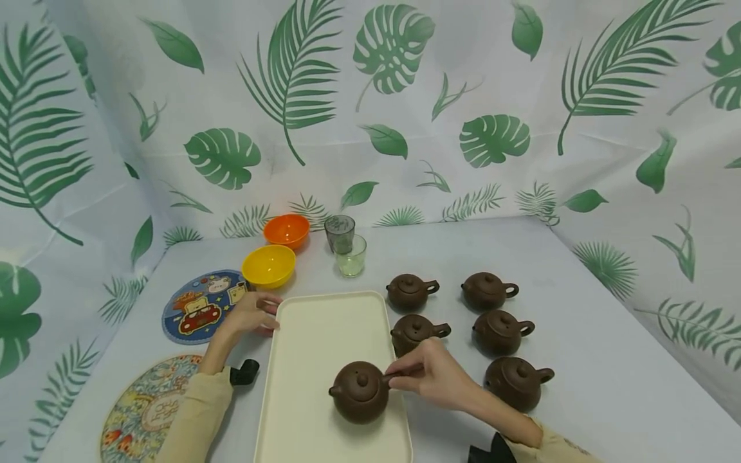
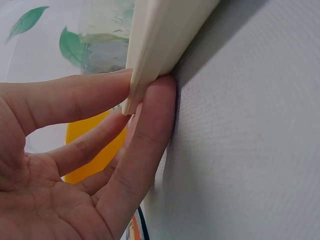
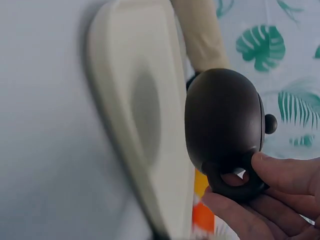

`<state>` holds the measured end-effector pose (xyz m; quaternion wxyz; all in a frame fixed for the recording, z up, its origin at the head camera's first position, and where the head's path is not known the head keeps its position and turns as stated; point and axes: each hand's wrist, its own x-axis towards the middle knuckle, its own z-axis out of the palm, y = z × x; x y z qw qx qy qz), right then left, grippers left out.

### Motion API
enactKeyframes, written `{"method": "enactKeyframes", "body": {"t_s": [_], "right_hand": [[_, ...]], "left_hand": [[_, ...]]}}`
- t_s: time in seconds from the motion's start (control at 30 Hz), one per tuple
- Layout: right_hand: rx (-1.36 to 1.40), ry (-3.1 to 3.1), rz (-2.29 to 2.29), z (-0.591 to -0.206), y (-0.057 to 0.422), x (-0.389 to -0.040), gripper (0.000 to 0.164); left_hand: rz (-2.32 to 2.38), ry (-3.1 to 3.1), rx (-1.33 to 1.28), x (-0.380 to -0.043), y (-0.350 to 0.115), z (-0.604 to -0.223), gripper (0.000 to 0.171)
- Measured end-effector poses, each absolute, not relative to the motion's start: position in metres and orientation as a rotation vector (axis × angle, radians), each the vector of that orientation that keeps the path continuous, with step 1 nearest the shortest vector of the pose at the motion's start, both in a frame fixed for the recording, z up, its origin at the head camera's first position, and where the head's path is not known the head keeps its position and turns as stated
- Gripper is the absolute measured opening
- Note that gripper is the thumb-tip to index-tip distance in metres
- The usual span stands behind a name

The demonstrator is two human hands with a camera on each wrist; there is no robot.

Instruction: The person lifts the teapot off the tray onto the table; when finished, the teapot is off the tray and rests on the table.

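Observation:
My right hand (image 1: 437, 376) pinches the loop handle of a dark brown teapot (image 1: 359, 402) between thumb and fingers. The pot hangs level over the near part of a cream rectangular tray (image 1: 324, 334). In the right wrist view a gap and a shadow lie between the teapot (image 3: 220, 120) and the tray (image 3: 167, 165). At the tray's left edge, toward the far corner, my left hand (image 1: 249, 315) grips the rim. The left wrist view shows the thumb on one side of the tray's edge (image 2: 155, 45) and a finger on the other.
Several more brown teapots, one being this teapot (image 1: 486, 291), stand right of the tray. Beyond it are a yellow bowl (image 1: 269, 267), an orange bowl (image 1: 286, 231), a grey glass (image 1: 338, 235) and a clear glass (image 1: 351, 257). A blue mat (image 1: 202, 308) and a floral mat (image 1: 145, 411) lie left.

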<state>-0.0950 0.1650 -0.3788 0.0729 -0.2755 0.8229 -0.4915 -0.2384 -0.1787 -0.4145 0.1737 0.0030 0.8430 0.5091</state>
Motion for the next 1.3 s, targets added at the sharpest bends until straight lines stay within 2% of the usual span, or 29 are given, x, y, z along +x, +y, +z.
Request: {"method": "enactKeyframes", "body": {"t_s": [0.23, 0.43, 1.3], "right_hand": [[-0.774, 2.628, -1.372, -0.378, 0.215, -0.086, 0.01], [-0.702, 2.641, -1.342, -0.378, 0.237, -0.08, 0.011], [-0.683, 2.684, -1.133, -0.382, 0.258, -0.085, 0.012]], "left_hand": [[1.451, 2.384, 0.015, -0.239, -0.177, -0.415, 0.055], [1.461, 2.38, 0.003, -0.238, -0.178, -0.413, 0.054], [1.47, 2.369, 0.013, -0.241, -0.173, -0.417, 0.055]]}}
